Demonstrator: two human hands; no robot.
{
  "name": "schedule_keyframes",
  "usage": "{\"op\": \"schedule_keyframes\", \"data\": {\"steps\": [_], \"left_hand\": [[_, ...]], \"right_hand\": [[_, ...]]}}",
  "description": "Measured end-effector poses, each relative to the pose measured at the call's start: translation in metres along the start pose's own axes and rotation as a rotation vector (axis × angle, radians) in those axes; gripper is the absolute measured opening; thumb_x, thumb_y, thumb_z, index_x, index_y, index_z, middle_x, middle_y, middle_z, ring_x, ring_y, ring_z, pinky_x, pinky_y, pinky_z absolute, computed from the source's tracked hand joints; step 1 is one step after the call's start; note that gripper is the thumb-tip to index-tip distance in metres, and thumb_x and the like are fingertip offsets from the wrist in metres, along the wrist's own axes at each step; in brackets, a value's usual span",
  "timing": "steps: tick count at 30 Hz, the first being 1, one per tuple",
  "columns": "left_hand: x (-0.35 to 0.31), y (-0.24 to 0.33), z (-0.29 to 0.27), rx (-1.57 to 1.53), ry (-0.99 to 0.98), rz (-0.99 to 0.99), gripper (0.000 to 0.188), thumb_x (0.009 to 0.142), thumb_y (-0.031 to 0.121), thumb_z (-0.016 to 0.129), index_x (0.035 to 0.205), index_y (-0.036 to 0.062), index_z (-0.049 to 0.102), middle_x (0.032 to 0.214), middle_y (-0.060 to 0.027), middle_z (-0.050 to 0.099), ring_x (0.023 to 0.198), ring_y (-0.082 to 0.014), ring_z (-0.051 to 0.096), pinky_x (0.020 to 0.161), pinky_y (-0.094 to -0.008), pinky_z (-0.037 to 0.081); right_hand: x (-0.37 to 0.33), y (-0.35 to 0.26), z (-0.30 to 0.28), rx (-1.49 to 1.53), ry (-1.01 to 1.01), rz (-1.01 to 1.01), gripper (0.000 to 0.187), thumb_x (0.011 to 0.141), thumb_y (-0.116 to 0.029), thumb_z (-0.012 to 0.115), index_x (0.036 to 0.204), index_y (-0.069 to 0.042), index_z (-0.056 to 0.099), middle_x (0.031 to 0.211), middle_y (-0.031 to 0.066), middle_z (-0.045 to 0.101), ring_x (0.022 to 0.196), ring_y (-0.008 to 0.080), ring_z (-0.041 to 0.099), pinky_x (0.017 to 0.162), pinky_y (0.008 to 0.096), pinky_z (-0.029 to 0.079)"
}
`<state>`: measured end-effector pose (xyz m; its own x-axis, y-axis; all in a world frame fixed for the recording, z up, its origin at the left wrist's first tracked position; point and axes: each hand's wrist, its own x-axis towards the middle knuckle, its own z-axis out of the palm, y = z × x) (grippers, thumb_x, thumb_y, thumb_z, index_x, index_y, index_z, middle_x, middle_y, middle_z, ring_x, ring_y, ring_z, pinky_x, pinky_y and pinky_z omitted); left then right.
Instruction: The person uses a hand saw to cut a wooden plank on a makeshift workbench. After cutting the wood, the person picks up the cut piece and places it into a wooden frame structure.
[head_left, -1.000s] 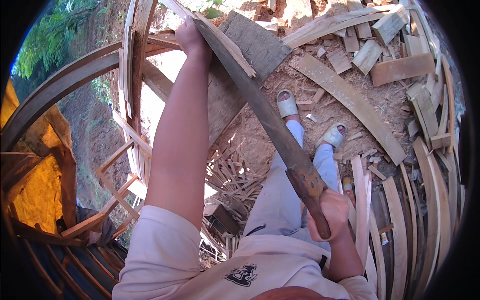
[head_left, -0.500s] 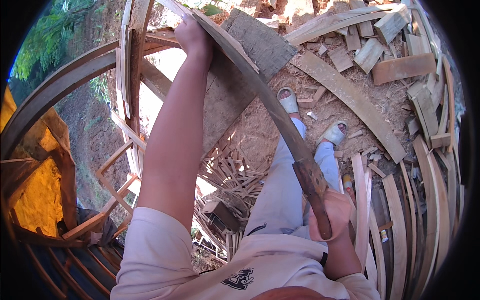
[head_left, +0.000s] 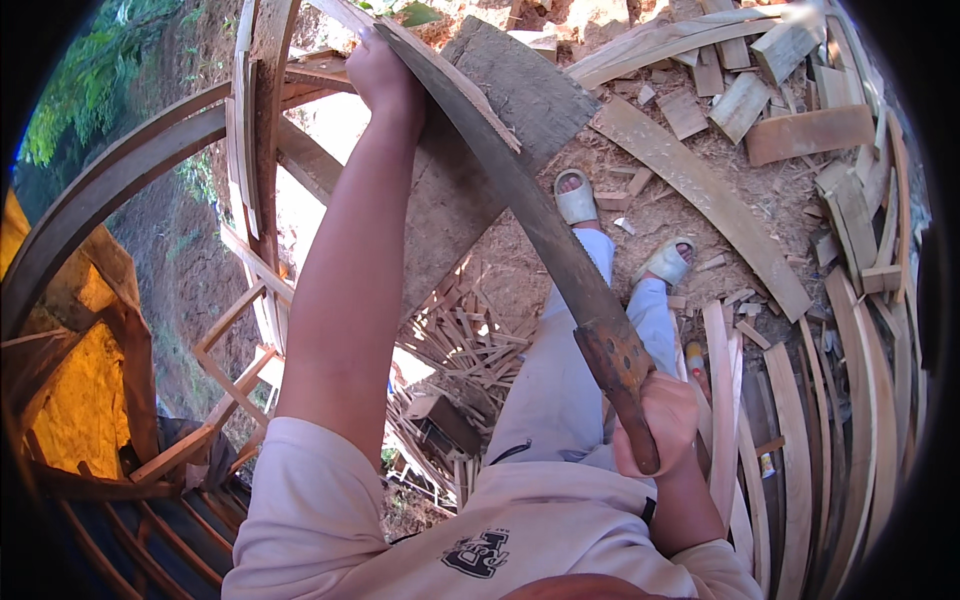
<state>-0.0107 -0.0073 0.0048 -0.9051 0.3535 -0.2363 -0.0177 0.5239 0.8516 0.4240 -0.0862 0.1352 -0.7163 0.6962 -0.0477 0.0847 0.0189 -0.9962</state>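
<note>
My right hand, at the lower middle right, is closed round the brown wooden handle of a handsaw. From there the long, dark saw blade slants up and left, crossing above my legs. Its far end lies against a pale strip of wood with a rough edge. My left arm reaches far forward, and my left hand is closed on that strip beside the blade's far end. Its fingertips are partly hidden. Under the strip and the hand lies a wide grey plank.
A curved board lies on the dirt beyond my feet. Offcuts are piled at the far right, with long boards at the near right. Thin wood scraps litter the ground below the plank. An upright wooden frame stands at left.
The saw has moved a little up and left with my right hand, and its blade shows more of its flat side. My left hand stays in nearly the same place.
</note>
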Motion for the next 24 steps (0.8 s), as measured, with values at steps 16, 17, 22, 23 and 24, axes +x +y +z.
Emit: {"op": "schedule_keyframes", "data": {"steps": [16,17,22,23,24], "left_hand": [[-0.002,-0.012,-0.003,-0.158,-0.078,-0.093,0.029,0.101,0.022,0.054,0.089,-0.0003,0.067,0.081,-0.0065,0.068,0.071,-0.0154,0.064,0.066,-0.0333,0.051],[-0.002,-0.013,-0.001,-0.184,-0.067,-0.115,0.029,0.101,0.022,0.055,0.088,-0.0002,0.067,0.081,-0.0066,0.069,0.071,-0.0153,0.064,0.066,-0.0331,0.051],[-0.002,-0.004,-0.001,-0.167,-0.019,-0.1,0.032,0.101,0.025,0.057,0.084,0.0002,0.065,0.079,-0.007,0.069,0.068,-0.015,0.064,0.064,-0.0323,0.051],[-0.005,-0.002,-0.002,-0.125,-0.021,-0.075,0.033,0.101,0.027,0.057,0.083,0.0004,0.065,0.078,-0.007,0.069,0.067,-0.015,0.064,0.063,-0.0322,0.05],[-0.005,-0.003,-0.001,-0.143,-0.041,-0.055,0.035,0.102,0.028,0.056,0.082,0.0006,0.064,0.077,-0.0067,0.068,0.066,-0.0148,0.063,0.063,-0.032,0.05]], "right_hand": [[0.16,0.04,0.064,-0.053,-0.031,-0.139,0.014,0.064,-0.002,0.069,0.072,-0.004,0.057,0.061,0.0104,0.05,0.052,0.0333,0.052,0.052,0.0415,0.043],[0.158,0.039,0.062,-0.051,-0.041,-0.152,0.012,0.064,0.0,0.066,0.072,-0.003,0.058,0.061,0.0105,0.05,0.051,0.0335,0.05,0.051,0.0415,0.042],[0.113,0.035,0.046,-0.024,-0.039,-0.064,0.02,0.061,-0.002,0.071,0.07,-0.005,0.053,0.061,0.0097,0.05,0.052,0.0329,0.051,0.052,0.0409,0.042],[0.107,0.034,0.045,-0.023,-0.035,-0.049,0.023,0.059,-0.003,0.073,0.07,-0.006,0.052,0.061,0.0092,0.05,0.052,0.0327,0.052,0.052,0.0403,0.042],[0.107,0.033,0.043,-0.028,-0.028,-0.054,0.023,0.059,-0.002,0.072,0.069,-0.006,0.052,0.06,0.0093,0.05,0.052,0.0327,0.052,0.052,0.0405,0.042]]}}
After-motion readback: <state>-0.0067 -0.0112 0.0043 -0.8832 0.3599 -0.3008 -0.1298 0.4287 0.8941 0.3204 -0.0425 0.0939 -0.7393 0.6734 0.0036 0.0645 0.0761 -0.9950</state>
